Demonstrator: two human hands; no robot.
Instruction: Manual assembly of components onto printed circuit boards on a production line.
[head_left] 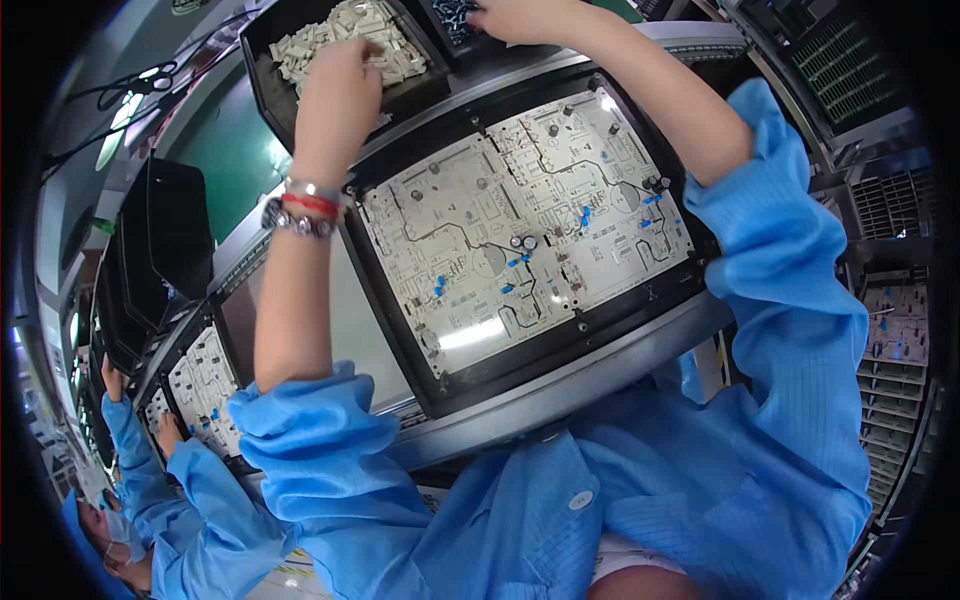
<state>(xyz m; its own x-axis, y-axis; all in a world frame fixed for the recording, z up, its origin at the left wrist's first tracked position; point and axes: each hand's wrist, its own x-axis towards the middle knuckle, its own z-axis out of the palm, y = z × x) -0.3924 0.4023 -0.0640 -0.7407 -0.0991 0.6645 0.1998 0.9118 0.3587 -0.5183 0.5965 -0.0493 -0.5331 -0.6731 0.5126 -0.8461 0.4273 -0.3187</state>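
Observation:
My left hand (343, 78) reaches into a black bin (275, 100) heaped with small cream-white plastic parts (400, 55). Its fingers curl down among them, and what they grip is hidden. At the top edge, my right hand (510, 20) is over a second bin of small dark parts (456, 22). Its fingertips are drawn together, with anything between them too small to name. Below both hands lies a pale double circuit board (450, 205) in a black frame (395, 325). Blue components, round capacitors and black jumper-like lines show on it.
The frame rests on a metal conveyor rail (560, 385). Further left on the line sits another circuit board (205, 385), with a co-worker's hand (170, 435) at it. Black bins (165, 240) stand at the left. Racks (895, 400) with boards line the right side.

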